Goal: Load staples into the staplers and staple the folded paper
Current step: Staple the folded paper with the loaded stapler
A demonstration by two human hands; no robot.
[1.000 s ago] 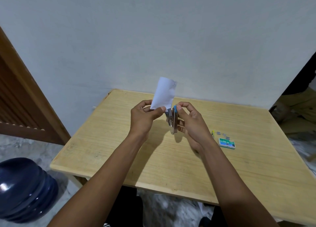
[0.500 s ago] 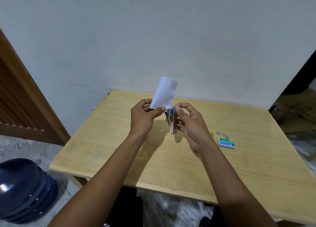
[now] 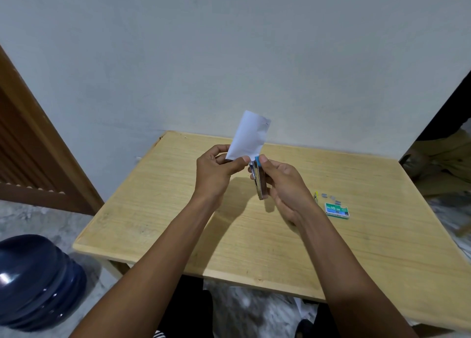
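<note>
Staple box [image 3: 337, 210] and loose staples [image 3: 337, 202] lie on the table [image 3: 382, 248].

White folded paper [image 3: 248, 136] stands upright, its lower edge pinched by the left hand [image 3: 216, 171]. Touching its right corner, a metal stapler [image 3: 260, 182] with a blue tip stands vertical in the right hand [image 3: 285, 187]. A green staple box [image 3: 337, 210] and loose staples [image 3: 331, 199] lie on the table [image 3: 158, 210] at right.

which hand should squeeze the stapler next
Right. The right hand grips the stapler, thumb on its blue end; the left hand only pinches the folded paper.
</note>
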